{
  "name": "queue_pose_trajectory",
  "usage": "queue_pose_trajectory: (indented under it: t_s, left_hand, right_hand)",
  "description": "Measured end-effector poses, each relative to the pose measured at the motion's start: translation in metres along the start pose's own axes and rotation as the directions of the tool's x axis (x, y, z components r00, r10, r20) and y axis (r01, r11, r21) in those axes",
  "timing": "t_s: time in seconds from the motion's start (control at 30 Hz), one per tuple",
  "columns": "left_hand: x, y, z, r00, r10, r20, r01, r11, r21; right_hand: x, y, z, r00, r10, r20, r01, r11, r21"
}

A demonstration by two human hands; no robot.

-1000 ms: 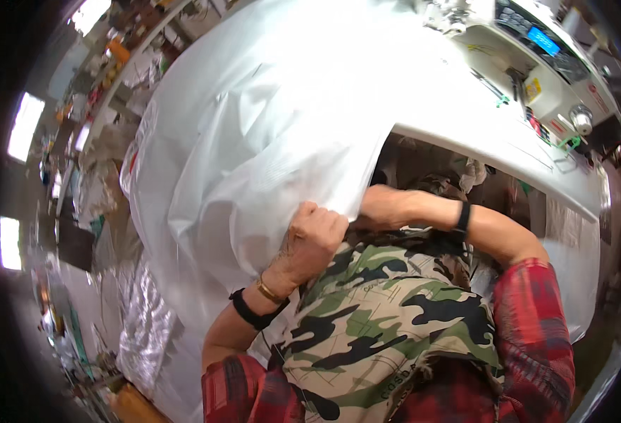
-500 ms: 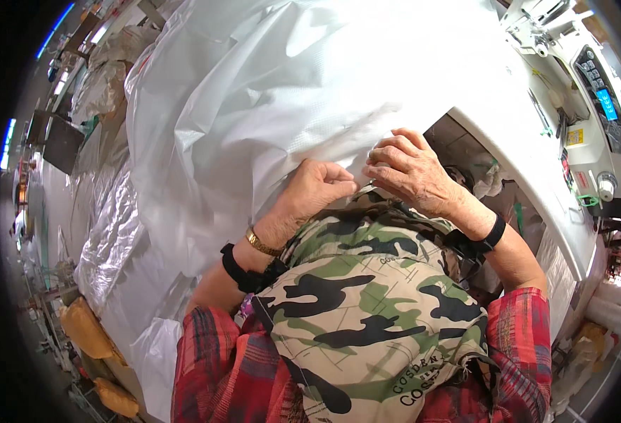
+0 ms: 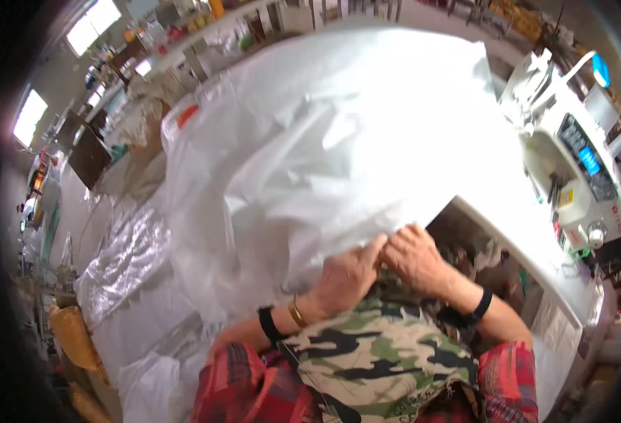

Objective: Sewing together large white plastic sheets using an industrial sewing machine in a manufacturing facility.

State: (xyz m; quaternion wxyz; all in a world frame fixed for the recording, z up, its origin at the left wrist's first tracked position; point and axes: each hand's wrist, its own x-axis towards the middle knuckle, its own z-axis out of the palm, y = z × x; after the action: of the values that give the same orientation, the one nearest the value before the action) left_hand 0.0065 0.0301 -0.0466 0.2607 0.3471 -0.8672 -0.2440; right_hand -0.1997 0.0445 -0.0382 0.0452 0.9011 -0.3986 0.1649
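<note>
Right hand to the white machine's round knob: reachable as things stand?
Probably yes, with a stretch: between the right hand and the knob I see mainly a dark opening and the white tabletop, nothing tall. The hand is at the edge of the white sheet; whether it grips is unclear.

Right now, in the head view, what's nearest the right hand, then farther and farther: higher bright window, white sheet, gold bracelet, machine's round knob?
1. White sheet: its edge is at the right hand.
2. Gold bracelet: left wrist.
3. Round knob: right side, on the machine.
4. Higher bright window: upper left.
</note>
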Motion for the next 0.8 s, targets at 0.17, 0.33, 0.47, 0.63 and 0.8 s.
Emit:
queue_pose_trajectory:
  t_s: [0.17, 0.33, 0.47, 0.63, 0.8]
  left_hand:
    - [-0.002, -0.001, -0.008, 0.998, -0.01, 0.069, 0.012, 0.999, -0.035]
    - [-0.003, -0.004, -0.015, 0.993, 0.066, -0.102, -0.083, 0.982, -0.169]
    - [-0.002, -0.001, -0.024, 0.994, 0.093, -0.064, -0.101, 0.983, -0.154]
    - [0.007, 0.006, -0.028, 0.983, 0.177, -0.051, -0.178, 0.984, -0.005]
    - [0.026, 0.011, -0.036, 0.997, 0.028, 0.066, 0.007, 0.879, -0.477]
  right_hand:
    - [0.005, -0.003, -0.004, 0.998, 0.062, -0.013, -0.06, 0.995, 0.084]
    - [0.006, 0.019, -0.016, 0.993, 0.117, -0.021, -0.111, 0.976, 0.186]
    - [0.007, 0.032, -0.027, 0.988, 0.15, 0.032, -0.153, 0.967, 0.202]
    - [0.013, 0.035, -0.025, 0.995, 0.096, -0.032, -0.091, 0.987, 0.133]
    - [0.007, 0.05, -0.027, 0.997, 0.076, -0.02, -0.069, 0.969, 0.238]
